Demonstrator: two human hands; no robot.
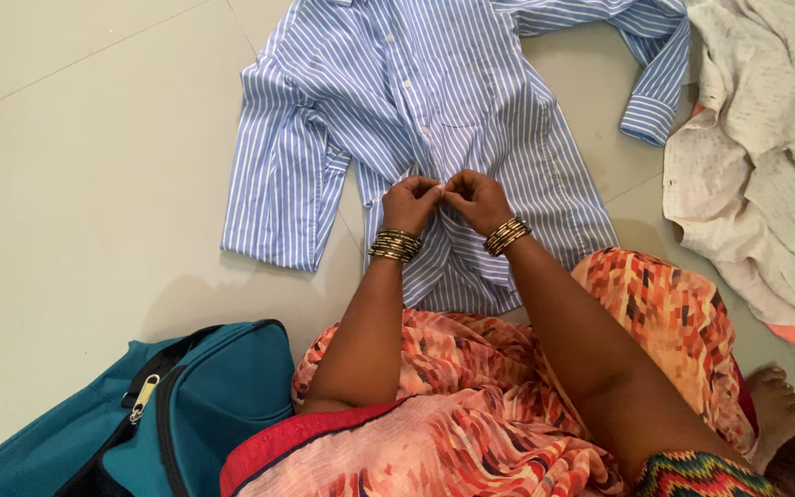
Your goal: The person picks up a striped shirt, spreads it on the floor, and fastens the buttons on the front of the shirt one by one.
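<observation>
The blue-and-white striped shirt (pixel 416 101) lies flat on the pale tiled floor (pixel 75 184), and the left hand (pixel 409 204) and right hand (pixel 477 198), touching each other, both pinch the thin cotton at its buttoned front, near the hem.

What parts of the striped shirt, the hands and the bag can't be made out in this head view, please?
- Striped shirt: collar cut off by the top edge; lower hem hidden behind the forearms and lap.
- Left hand and right hand: fingertips curl inward, hiding what their grip pinches.
- Teal bag: cut off by the bottom edge.
- Pale garment: cut off at the right edge.
</observation>
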